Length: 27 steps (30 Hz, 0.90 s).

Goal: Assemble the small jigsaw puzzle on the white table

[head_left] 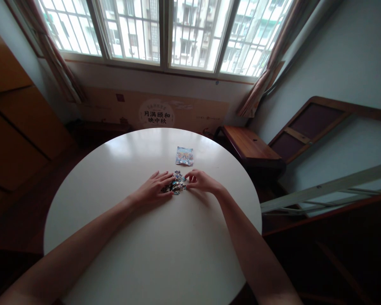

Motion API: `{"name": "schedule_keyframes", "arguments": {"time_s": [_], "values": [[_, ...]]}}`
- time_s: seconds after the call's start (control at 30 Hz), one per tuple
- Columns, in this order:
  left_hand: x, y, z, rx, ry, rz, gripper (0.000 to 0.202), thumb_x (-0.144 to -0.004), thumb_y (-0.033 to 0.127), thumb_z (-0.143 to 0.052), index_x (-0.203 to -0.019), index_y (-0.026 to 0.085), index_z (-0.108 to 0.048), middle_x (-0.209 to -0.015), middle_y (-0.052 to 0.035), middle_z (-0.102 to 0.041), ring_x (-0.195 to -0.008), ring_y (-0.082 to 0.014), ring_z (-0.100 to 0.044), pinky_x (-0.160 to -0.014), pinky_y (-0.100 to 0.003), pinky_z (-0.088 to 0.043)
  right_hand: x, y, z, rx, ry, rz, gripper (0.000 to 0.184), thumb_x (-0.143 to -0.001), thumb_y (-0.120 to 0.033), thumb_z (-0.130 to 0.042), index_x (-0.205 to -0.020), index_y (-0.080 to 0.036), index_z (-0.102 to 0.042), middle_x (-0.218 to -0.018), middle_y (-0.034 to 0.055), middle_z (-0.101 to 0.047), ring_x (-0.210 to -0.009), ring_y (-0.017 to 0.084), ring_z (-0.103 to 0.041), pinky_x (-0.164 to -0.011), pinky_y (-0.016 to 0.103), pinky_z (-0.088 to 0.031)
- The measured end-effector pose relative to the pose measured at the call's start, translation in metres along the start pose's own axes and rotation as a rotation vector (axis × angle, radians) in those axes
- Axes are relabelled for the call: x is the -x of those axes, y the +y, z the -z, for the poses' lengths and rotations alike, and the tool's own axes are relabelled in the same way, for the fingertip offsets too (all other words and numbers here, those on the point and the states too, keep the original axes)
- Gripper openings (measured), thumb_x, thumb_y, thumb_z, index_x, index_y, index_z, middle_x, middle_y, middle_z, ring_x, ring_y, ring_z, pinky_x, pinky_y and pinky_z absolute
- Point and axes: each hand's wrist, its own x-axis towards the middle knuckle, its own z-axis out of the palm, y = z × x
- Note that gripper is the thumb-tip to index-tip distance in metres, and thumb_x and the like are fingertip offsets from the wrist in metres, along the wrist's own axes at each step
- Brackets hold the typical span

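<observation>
A small heap of jigsaw puzzle pieces (178, 184) lies loose on the round white table (152, 245), mixed in colour. From the left, my left hand (154, 186) rests flat over the heap's edge, its fingers stretched out and apart, covering some pieces. At the heap's right side is my right hand (201, 181). Its fingers are bent, with a gap between thumb and forefinger, and the tips touch or nearly touch the outer pieces. Just beyond the heap lies a flat, colourful printed packet (184, 156) with cartoon figures on it.
A wooden bench (250, 144) stands past the table's far right edge. Behind the table are a printed cardboard panel (190, 108) and barred windows (133, 34). Wooden cabinets (15, 127) stand on the left; a pale rail (330, 186) runs along the right.
</observation>
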Motion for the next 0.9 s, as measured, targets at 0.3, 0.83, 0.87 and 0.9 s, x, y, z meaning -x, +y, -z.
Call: {"name": "schedule_keyframes", "arguments": {"time_s": [0.3,0.83,0.87,0.9], "values": [[0.0,0.003,0.004,0.016,0.027,-0.007,0.067,-0.089,0.053,-0.047,-0.147,0.025,-0.027,-0.152,-0.0085,-0.029,-0.139,-0.0243,-0.03,-0.116,-0.043,-0.02,-0.008,-0.001,-0.02,0.067,0.166,0.11,0.02,-0.08,-0.03,-0.066,-0.094,-0.017,-0.072,-0.092,0.0084,-0.065,-0.083,0.018,-0.062,-0.08,0.032,-0.05],[0.0,0.002,0.002,0.01,-0.003,-0.027,0.066,-0.091,0.055,-0.039,-0.146,0.021,-0.029,-0.152,-0.008,-0.03,-0.141,-0.0214,-0.024,-0.117,-0.041,-0.017,-0.013,-0.005,-0.03,0.149,0.263,0.216,0.027,-0.086,-0.014,-0.052,-0.106,-0.017,-0.069,-0.099,0.0113,-0.068,-0.094,0.02,-0.061,-0.087,0.034,-0.046],[0.0,0.002,0.002,0.007,-0.007,-0.027,0.064,-0.091,0.055,-0.04,-0.146,0.022,-0.03,-0.151,-0.0075,-0.03,-0.141,-0.0218,-0.025,-0.116,-0.041,-0.018,-0.012,-0.005,-0.03,0.139,0.249,0.216,0.025,-0.085,-0.013,-0.053,-0.103,-0.016,-0.071,-0.095,0.0109,-0.068,-0.09,0.02,-0.061,-0.085,0.033,-0.046],[-0.001,0.001,0.002,0.006,-0.01,-0.026,0.063,-0.091,0.055,-0.04,-0.145,0.023,-0.031,-0.151,-0.0071,-0.031,-0.141,-0.0222,-0.026,-0.116,-0.042,-0.018,-0.012,-0.005,-0.029,0.124,0.228,0.22,0.024,-0.084,-0.012,-0.053,-0.1,-0.016,-0.072,-0.092,0.0101,-0.068,-0.087,0.019,-0.061,-0.083,0.032,-0.047]]}}
